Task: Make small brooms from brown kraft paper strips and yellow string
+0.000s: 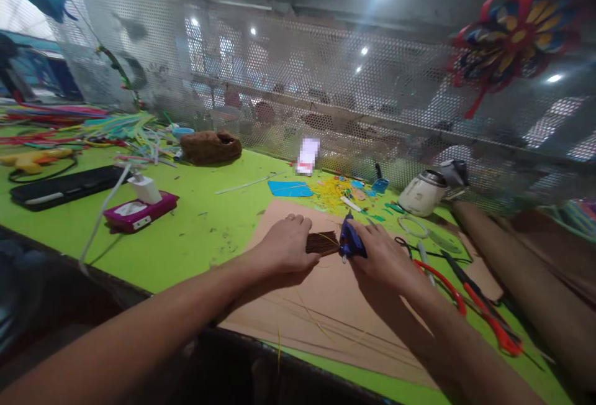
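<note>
My left hand [286, 242] is closed around a bundle of thin dark brown strips [322, 242], whose ends stick out to the right. A fine yellow strand crosses the bundle. In my closed right hand [379, 254] is a blue hand tool [352, 240] with a dark pointed tip, held against or very near the bundle's right end; its exact kind cannot be made out. Both hands are above a sheet of brown cardboard [335, 312]. More yellow strands lie loosely across the sheet.
Yellow scraps [338, 192] and a blue piece [291, 189] lie beyond the cardboard. At right are an orange-handled tool [493, 318], a white jug-like container [421, 194] and another person's forearm [521, 274]. A purple power strip [139, 212] stands left, before a perforated metal screen [326, 88].
</note>
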{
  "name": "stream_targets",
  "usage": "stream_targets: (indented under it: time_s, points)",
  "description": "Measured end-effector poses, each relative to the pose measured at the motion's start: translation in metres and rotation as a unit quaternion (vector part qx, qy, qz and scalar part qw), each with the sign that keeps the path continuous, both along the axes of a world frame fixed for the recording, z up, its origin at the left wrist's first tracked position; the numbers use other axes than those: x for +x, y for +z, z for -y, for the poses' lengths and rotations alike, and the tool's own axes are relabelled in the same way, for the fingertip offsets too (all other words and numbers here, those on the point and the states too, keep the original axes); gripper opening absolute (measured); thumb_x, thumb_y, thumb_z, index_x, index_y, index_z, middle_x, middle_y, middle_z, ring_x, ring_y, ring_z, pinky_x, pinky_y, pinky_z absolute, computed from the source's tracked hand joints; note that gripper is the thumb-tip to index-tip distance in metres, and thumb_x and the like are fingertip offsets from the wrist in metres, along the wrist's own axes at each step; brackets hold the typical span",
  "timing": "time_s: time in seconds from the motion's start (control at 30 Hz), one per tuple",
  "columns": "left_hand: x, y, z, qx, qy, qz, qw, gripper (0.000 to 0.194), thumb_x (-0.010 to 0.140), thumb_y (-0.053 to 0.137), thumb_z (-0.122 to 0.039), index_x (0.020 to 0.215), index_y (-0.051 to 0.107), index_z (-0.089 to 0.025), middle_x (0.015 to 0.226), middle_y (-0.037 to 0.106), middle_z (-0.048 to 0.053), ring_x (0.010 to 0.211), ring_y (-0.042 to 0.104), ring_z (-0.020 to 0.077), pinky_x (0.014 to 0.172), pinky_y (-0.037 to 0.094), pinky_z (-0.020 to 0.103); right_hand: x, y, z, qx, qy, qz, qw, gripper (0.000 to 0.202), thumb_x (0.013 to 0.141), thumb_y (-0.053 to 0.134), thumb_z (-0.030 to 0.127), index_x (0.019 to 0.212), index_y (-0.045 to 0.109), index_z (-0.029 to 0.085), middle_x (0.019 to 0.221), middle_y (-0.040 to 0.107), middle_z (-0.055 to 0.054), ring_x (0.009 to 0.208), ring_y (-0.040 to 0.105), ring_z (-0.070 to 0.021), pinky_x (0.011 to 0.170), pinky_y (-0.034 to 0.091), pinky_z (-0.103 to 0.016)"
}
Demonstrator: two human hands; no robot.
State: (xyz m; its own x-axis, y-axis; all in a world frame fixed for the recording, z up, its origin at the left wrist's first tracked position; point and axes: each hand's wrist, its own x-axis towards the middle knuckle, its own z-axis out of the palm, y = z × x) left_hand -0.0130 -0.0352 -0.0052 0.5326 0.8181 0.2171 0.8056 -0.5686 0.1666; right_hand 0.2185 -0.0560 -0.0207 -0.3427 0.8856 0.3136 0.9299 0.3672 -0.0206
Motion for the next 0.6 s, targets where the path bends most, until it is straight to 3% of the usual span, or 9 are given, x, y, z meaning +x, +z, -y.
stream_targets:
  time_s: [0.27, 0.4, 0.53, 0.6]
  points:
    - [0.000, 0.002, -0.002, -0.078, 0.009, 0.040, 0.996, 0.019, 0.073, 0.052, -0.033, 0.086, 0.056, -0.019, 0.084, 0.063, 0.010, 0.072, 0.058, 0.0230, 0.059, 0.041, 0.032, 0.004, -0.013, -0.007, 0.028, -0.002, -0.011, 1.000, 0.054, 0.077, 0.060, 0.028, 0.128, 0.047, 0.018, 0.114, 0.060, -0.014, 0.099, 0.048, -0.0335, 0.085, 0.042, -0.048]
    - [-0.005, 0.009, -0.005, -0.170, -0.008, 0.093, 0.981, 0.016, 0.075, 0.050, -0.032, 0.083, 0.057, -0.020, 0.079, 0.064, 0.008, 0.064, 0.057, 0.0192, 0.053, 0.038, 0.029, -0.003, -0.004, 0.002, 0.041, 0.018, -0.047, 0.998, 0.044, 0.077, 0.057, 0.019, 0.121, 0.054, 0.018, 0.115, 0.060, -0.012, 0.101, 0.048, -0.0316, 0.088, 0.042, -0.046]
    - [-0.012, 0.016, -0.016, -0.280, -0.009, 0.182, 0.943, 0.019, 0.075, 0.050, -0.032, 0.086, 0.059, -0.018, 0.076, 0.064, 0.005, 0.063, 0.056, 0.0161, 0.052, 0.040, 0.027, -0.016, 0.009, 0.018, 0.085, 0.063, -0.161, 0.981, 0.034, 0.079, 0.053, 0.014, 0.113, 0.059, 0.020, 0.109, 0.061, -0.011, 0.101, 0.051, -0.0286, 0.089, 0.043, -0.044]
    - [-0.016, 0.021, -0.020, -0.301, -0.039, 0.212, 0.929, 0.025, 0.073, 0.054, -0.031, 0.093, 0.062, -0.018, 0.082, 0.064, 0.004, 0.070, 0.056, 0.0157, 0.057, 0.041, 0.026, -0.023, 0.014, 0.025, 0.096, 0.081, -0.209, 0.970, 0.032, 0.081, 0.053, 0.015, 0.111, 0.059, 0.022, 0.105, 0.063, -0.010, 0.100, 0.053, -0.0275, 0.088, 0.044, -0.043]
